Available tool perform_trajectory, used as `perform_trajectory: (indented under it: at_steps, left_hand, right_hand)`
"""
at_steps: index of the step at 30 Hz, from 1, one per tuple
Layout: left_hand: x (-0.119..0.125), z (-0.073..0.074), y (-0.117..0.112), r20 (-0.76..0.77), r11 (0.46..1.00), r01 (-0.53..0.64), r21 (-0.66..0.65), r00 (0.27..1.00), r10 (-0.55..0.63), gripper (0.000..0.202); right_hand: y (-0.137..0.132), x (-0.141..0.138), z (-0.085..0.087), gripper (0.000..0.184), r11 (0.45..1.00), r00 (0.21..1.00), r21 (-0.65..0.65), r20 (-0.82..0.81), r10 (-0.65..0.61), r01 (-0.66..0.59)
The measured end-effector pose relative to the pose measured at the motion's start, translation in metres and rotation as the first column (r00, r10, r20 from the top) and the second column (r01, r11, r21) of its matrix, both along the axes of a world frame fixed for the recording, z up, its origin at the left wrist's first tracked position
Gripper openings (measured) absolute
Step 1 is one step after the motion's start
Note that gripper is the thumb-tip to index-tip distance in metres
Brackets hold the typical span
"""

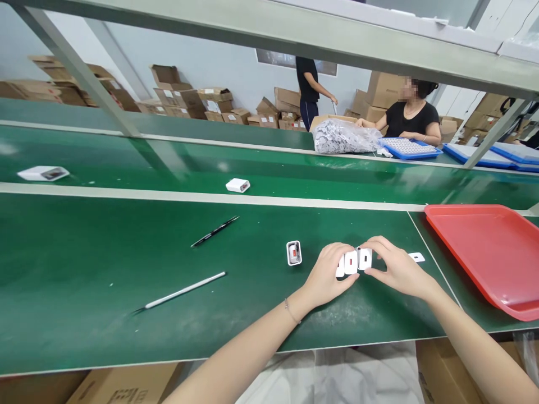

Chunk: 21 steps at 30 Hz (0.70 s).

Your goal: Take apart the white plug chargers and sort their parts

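My left hand (331, 273) is closed around a white charger housing (350, 262) whose end shows a small red port. Another white piece peeks out beside its fingers, mostly hidden. Close by, my right hand (393, 266) pinches a white end cap (365, 259) with a dark slot, held against or very near the housing; whether they touch I cannot tell. To the left, an uncapped charger housing (293, 253) stands on the green bench, a red part visible inside. A loose slotted cap (416, 257) lies just beyond my right hand.
A red tray (492, 252) sits at the right. A black pen-like tool (214, 232) and a white stick with a thin dark tip (185, 290) lie to the left. White housings (238, 185) rest beyond the pale strip. A co-worker (412, 115) sits across, near blue trays (433, 151).
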<state>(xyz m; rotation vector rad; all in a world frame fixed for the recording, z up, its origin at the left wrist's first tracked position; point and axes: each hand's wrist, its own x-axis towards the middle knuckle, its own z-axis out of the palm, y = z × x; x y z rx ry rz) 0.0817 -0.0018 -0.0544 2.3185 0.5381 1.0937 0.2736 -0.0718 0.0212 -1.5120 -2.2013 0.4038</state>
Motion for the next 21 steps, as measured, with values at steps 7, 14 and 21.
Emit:
perform_trajectory:
  at_steps: [7, 14, 21]
  left_hand:
    - [-0.002, 0.002, 0.000, 0.005, 1.000, 0.001, 0.000, 1.000, -0.001, 0.046]
    - [-0.003, 0.006, -0.005, 0.046, 0.999, -0.003, 0.038, 0.999, 0.001, 0.046]
    - [-0.049, 0.062, -0.041, 0.001, 0.982, 0.186, 0.036, 0.983, -0.186, 0.021]
  right_hand:
    - [-0.001, 0.046, -0.029, 0.034, 0.984, 0.979, 0.063, 0.108, -0.171, 0.165]
    - [0.001, 0.028, -0.034, 0.069, 0.999, 0.995, -0.025, 0.096, -0.034, 0.037]
    - [0.072, 0.010, 0.008, 0.044, 0.998, 0.998, -0.063, 0.045, 0.034, -0.031]
